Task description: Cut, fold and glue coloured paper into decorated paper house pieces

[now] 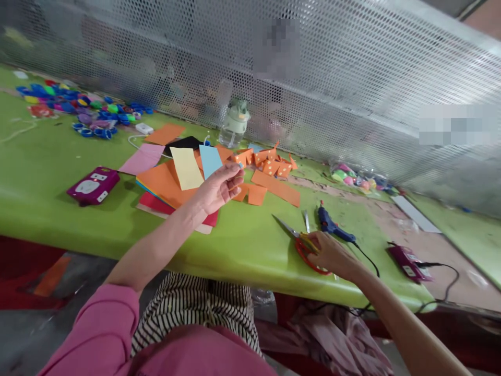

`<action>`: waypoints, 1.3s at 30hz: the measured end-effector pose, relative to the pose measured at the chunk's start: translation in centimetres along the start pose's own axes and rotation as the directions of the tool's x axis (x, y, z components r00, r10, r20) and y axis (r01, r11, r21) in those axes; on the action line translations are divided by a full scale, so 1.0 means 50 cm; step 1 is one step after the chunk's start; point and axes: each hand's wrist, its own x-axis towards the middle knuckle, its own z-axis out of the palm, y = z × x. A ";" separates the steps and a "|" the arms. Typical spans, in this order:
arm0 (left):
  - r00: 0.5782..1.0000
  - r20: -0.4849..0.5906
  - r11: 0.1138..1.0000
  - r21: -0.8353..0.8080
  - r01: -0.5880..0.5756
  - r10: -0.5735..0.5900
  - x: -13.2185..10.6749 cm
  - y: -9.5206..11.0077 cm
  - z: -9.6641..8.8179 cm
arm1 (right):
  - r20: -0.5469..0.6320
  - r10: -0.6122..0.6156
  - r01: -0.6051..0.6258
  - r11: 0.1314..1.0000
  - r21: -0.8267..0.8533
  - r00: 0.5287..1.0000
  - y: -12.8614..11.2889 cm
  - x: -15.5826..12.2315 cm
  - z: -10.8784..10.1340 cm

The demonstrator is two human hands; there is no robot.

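My scissors (298,236) have shiny metal blades (285,224) and smooth, plastic-looking handles (300,255) — the tabletop (242,245) is glossy, the paper sheets (158,180) matt, my sleeve (105,324) cloth.

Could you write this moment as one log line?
left hand: raised near dotted orange pieces; right hand: on scissors; nearby: glue gun

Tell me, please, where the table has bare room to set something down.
Bare green tabletop shows between the paper stack and the scissors, and in front of the leftmost purple box. Crowded: around the left hand, with orange cutouts.
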 end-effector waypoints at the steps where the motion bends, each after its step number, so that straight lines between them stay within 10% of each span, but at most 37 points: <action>1: 1.000 0.003 1.000 -0.003 0.005 -0.005 -0.001 -0.001 0.000 | -0.039 -0.015 0.018 0.996 0.089 0.999 -0.001 -0.005 0.002; 6: 1.000 0.006 1.000 0.014 0.024 -0.025 -0.008 -0.008 0.004 | -0.135 -0.075 0.153 0.597 0.787 0.988 -0.079 -0.038 -0.001; 16: 0.997 -0.056 0.993 0.100 0.058 -0.053 -0.012 -0.034 0.004 | -0.051 -0.445 0.076 0.039 0.996 0.894 -0.250 -0.058 0.015; 25: 0.989 -0.098 0.981 0.149 0.124 -0.110 -0.020 -0.051 0.008 | -0.001 -0.547 0.024 0.036 0.999 0.837 -0.225 -0.070 0.098; 39: 0.978 -0.154 0.966 0.192 0.172 -0.144 -0.018 -0.054 0.012 | 0.044 -0.540 -0.021 0.049 0.999 0.841 -0.224 -0.061 0.101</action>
